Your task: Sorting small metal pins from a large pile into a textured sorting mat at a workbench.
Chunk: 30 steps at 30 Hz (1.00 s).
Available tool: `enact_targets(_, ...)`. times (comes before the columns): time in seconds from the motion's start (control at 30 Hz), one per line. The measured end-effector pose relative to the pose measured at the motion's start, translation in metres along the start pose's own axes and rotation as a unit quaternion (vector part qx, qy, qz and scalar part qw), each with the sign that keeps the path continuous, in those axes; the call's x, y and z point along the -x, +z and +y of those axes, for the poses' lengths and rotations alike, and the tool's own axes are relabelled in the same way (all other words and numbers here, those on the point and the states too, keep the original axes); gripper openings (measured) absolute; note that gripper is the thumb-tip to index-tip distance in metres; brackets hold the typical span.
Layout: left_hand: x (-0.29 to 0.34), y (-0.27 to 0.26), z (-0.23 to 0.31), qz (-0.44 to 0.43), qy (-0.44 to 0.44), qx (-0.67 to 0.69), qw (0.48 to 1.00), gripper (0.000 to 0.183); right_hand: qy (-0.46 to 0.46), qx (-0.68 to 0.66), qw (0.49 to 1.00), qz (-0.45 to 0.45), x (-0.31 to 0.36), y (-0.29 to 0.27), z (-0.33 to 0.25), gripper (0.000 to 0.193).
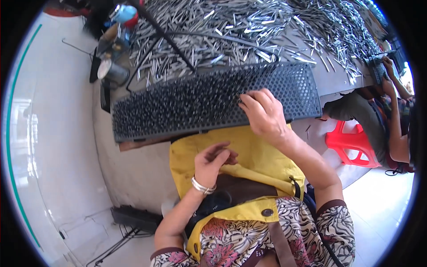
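Observation:
A long black tray (298, 84) full of round holes lies across in front of me. Small dark pieces (178, 104) stand packed in its left and middle holes; holes at the right end are bare. My right hand (265, 111) is over the tray's near side, right of the filled part, thumb and fingers pinched together; what they hold is hidden. Lower and to the left, my left hand (212, 161) is held above the yellow apron (249, 147), fingers curled in toward the palm. Whatever lies in that palm is too dark to make out.
Loose silvery metal strips (222, 31) cover the worktable (333, 82) beyond the tray. A metal cup (113, 72) stands at the left. A dark metal rod (171, 42) slants over the strips. At the right, another person (378, 120) works beside a red stool (351, 144).

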<state>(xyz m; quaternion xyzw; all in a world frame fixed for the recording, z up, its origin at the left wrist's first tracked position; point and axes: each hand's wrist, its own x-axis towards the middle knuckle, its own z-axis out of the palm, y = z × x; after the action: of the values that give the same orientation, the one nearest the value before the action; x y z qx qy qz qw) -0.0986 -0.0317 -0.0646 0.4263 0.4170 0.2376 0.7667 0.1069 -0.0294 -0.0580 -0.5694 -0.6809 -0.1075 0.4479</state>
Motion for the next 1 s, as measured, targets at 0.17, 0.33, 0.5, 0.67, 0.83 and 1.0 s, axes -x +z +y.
enact_targets(0.17,-0.003,0.01,0.021,-0.003,0.028,-0.05,0.998,0.023,0.072,0.013,0.991,0.112,-0.009,-0.059,0.031,0.014)
enact_targets(0.33,-0.018,0.044,0.074,-0.085,0.097,-0.104,0.986,0.023,0.374,-0.067,0.911,0.157,0.028,-0.097,0.121,0.011)
enact_targets(0.5,-0.059,0.104,0.129,-0.125,0.139,-0.192,0.963,0.022,0.347,0.074,0.931,0.087,0.086,-0.086,0.21,0.008)
enact_targets(0.67,-0.133,0.146,0.154,-0.13,0.218,-0.396,0.883,0.021,0.248,0.225,0.939,0.081,0.086,-0.073,0.221,0.006)
enact_targets(0.83,-0.241,0.181,0.147,-0.097,0.294,-0.669,0.676,0.028,0.26,0.191,0.942,0.094,0.084,-0.077,0.218,0.007)
enact_targets(1.0,-0.326,0.205,0.112,-0.091,0.259,-0.802,0.53,0.048,0.288,0.138,0.94,0.119,0.078,-0.082,0.213,0.006)
